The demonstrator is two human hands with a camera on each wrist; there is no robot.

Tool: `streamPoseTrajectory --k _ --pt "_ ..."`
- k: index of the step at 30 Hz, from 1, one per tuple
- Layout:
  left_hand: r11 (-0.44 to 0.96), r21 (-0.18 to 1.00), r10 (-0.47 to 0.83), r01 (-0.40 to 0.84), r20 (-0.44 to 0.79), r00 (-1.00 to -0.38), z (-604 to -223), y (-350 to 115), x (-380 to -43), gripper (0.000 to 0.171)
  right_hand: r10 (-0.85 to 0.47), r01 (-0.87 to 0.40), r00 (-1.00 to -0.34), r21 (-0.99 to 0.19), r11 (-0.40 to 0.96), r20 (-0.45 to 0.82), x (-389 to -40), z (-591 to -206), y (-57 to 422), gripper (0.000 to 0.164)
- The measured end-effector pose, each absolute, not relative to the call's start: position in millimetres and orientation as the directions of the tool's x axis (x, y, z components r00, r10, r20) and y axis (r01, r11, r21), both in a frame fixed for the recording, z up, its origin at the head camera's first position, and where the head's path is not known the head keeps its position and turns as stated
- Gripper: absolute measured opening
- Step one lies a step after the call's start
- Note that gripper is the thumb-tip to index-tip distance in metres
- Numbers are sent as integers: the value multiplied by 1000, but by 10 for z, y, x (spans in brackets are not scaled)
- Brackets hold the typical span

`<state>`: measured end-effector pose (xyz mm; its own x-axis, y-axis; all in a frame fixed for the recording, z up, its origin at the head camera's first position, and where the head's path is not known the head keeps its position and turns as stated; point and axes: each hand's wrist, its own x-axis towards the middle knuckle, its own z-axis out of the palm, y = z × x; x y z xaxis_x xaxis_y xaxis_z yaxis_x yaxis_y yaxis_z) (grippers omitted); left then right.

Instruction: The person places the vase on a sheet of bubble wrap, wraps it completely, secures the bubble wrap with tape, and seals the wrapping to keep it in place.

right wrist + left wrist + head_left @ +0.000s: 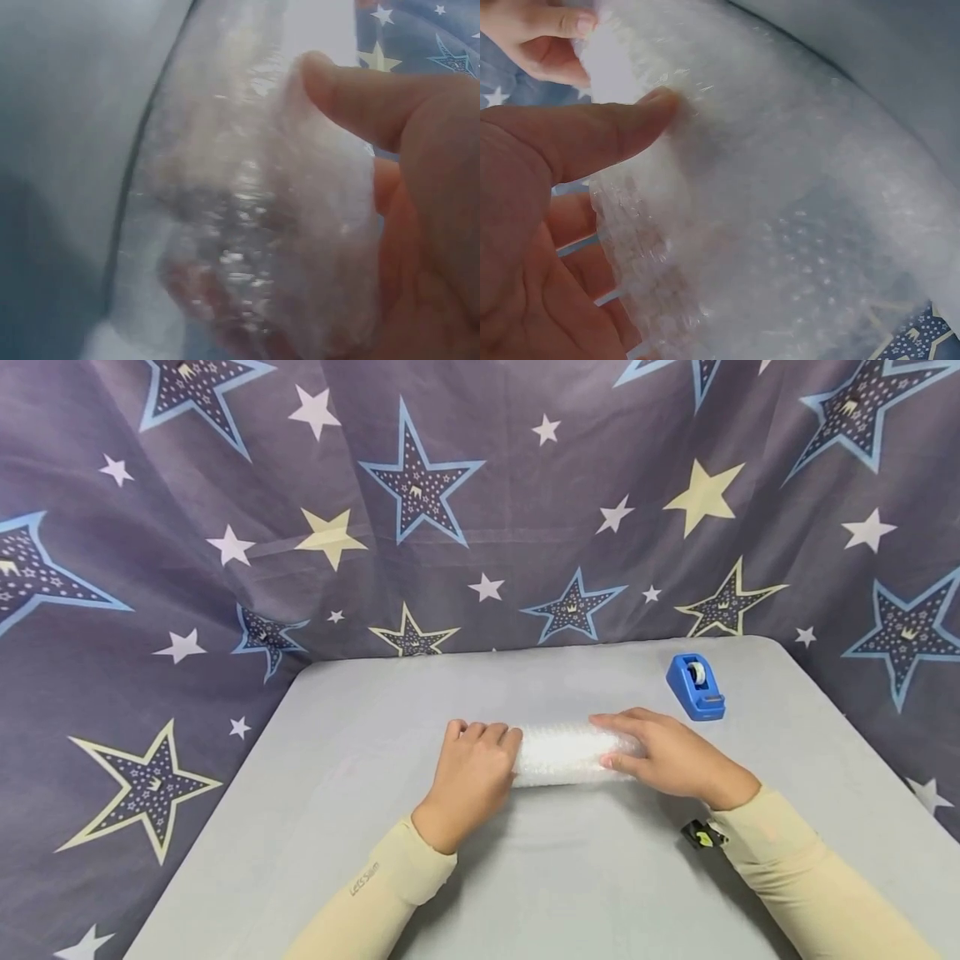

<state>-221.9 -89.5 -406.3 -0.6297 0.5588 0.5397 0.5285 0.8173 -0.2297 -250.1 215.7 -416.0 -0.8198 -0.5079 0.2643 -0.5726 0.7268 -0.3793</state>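
Observation:
A whitish, see-through roll of bubble wrap lies crosswise over the middle of the table. My left hand grips its left end, fingers curled over the far side. At the right end, my right hand holds it between thumb and fingers. In the left wrist view the thumb of my left hand presses on the bubble wrap, with the fingers behind it. The right wrist view is blurred; there my right hand has its thumb on the near face of the bubble wrap. Whatever may be inside the roll cannot be made out.
A blue tape dispenser with a small tape roll stands at the back right of the grey-covered table. Behind the table hangs a dark curtain printed with stars. A small black device sits at the right wrist.

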Motion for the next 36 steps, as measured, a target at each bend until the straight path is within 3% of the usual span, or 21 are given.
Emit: streamPoseTrajectory --k 5,12,17,24,29,36 --pt "815 -200 556 545 536 -635 -4083 -915 -2258 32 -491 -565 -825 -405 719 279 -2528 -4167 2150 57" --pt "796 -176 570 579 536 -622 -4110 -944 -2303 22 -487 -629 -767 -338 701 418 -2569 -4229 2173 44" --pt "798 -182 572 575 532 -625 -4132 -963 -2336 30 -464 -634 -756 -339 695 462 -2595 -4266 2186 37" --pt "813 -193 554 549 547 -627 -4156 -964 -2364 36 -478 -643 -751 -337 688 455 -2632 -4268 2202 35" --pt "811 -176 551 558 550 -627 -4181 -964 -2391 38 -471 -612 -782 -365 701 407 -2630 -4267 2216 35" --pt "793 -174 556 584 598 -577 -4210 -968 -2414 29 -453 -587 -801 -367 722 391 -2640 -4288 2223 35"
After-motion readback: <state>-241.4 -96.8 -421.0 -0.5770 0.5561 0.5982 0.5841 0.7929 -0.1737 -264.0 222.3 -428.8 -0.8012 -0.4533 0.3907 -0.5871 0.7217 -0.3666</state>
